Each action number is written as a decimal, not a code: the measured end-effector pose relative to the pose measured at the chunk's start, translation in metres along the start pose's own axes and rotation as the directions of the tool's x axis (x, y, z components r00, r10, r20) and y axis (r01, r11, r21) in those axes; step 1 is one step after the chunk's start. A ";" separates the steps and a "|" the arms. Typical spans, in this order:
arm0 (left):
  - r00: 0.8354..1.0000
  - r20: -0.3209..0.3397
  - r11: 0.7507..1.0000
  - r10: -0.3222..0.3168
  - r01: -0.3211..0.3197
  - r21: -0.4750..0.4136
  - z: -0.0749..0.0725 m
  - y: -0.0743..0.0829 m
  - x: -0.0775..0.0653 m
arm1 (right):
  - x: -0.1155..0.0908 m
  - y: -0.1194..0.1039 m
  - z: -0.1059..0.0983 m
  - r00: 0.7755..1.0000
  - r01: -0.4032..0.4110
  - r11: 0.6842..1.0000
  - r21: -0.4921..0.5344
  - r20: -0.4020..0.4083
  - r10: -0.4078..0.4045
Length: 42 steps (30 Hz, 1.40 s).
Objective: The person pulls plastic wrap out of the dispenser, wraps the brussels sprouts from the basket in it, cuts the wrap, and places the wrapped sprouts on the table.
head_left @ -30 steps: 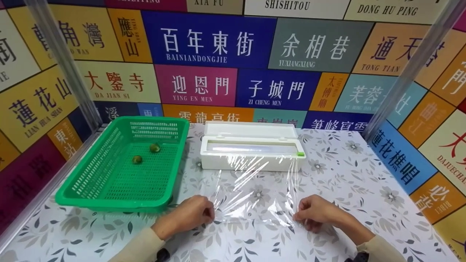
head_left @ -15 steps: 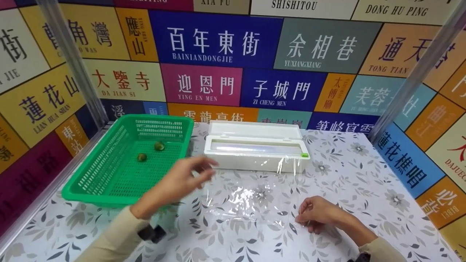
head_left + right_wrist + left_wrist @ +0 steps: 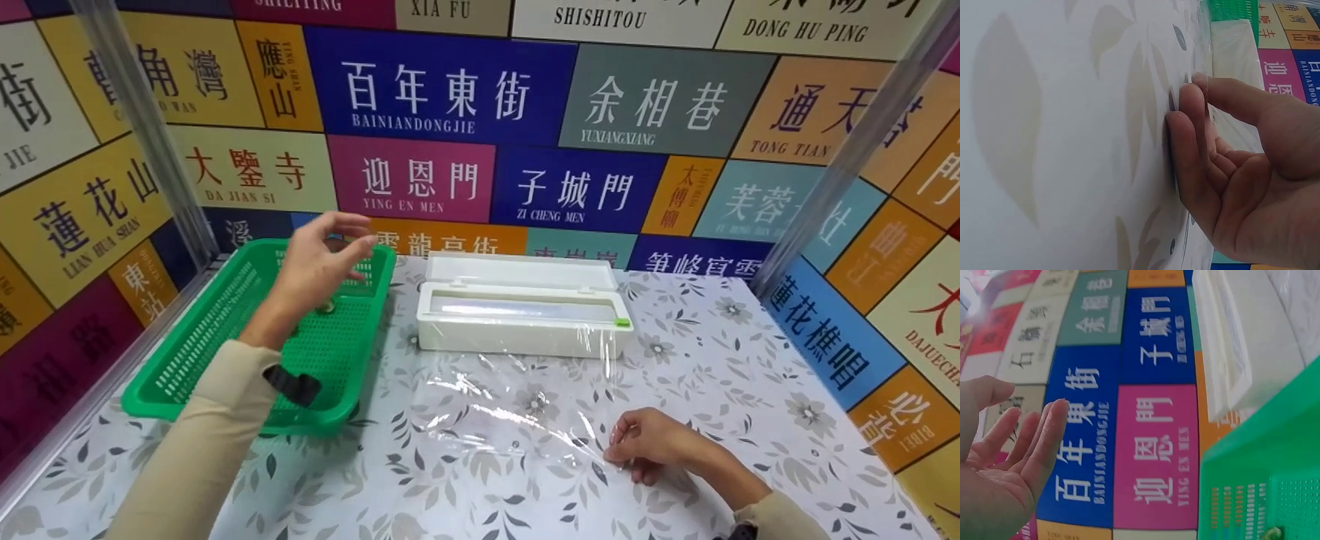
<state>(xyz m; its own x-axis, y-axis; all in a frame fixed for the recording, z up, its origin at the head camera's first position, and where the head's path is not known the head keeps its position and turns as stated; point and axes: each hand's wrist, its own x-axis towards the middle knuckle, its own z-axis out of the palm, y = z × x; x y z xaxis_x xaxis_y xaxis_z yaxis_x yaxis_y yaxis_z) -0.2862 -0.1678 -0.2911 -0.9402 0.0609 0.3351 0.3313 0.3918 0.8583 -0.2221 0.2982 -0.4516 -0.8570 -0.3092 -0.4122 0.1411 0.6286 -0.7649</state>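
My left hand [image 3: 319, 259] is raised above the back of a green plastic basket [image 3: 341, 352], its fingers loosely bent and holding nothing. In the left wrist view, the left palm [image 3: 1008, 478] faces up. One small round greenish-brown item [image 3: 328, 306] shows in the basket; my arm mostly hides another. My right hand [image 3: 652, 439] pinches the near right corner of a sheet of cling film [image 3: 487, 416] between thumb and fingertips, low over the table. That film runs out from a white cling film dispenser [image 3: 517, 339], whose lid is raised.
A patterned cloth with leaves and flowers [image 3: 731, 390] covers the table. A green slider [image 3: 622, 322] sits at the dispenser's right end. Colourful sign-printed walls [image 3: 442, 90] stand behind and at both sides, with clear corner posts.
My left hand has let go of the film's left corner and moved up and left over the basket. The film's left side has dropped toward the table. My right hand keeps its corner.
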 end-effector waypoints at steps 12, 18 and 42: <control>0.984 -0.129 0.985 -0.125 0.107 -0.138 -0.015 -0.048 0.053 | -0.002 0.000 0.000 1.000 -0.004 1.000 -0.001 -0.008 0.004; 0.921 -0.256 0.951 -0.295 0.257 -0.170 -0.033 -0.080 0.053 | -0.002 0.000 0.001 1.000 0.000 1.000 -0.014 -0.012 0.000; 0.637 -0.281 0.688 -0.717 0.712 -0.140 -0.042 -0.161 0.007 | -0.001 0.002 0.000 1.000 0.006 1.000 0.010 0.004 -0.006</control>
<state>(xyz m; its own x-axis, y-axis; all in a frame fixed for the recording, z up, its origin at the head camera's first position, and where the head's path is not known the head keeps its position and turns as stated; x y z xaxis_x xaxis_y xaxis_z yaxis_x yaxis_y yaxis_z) -0.3430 -0.2687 -0.4106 -0.8148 -0.5003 -0.2931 -0.4307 0.1839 0.8836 -0.2214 0.2998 -0.4529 -0.8559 -0.3161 -0.4093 0.1407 0.6193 -0.7724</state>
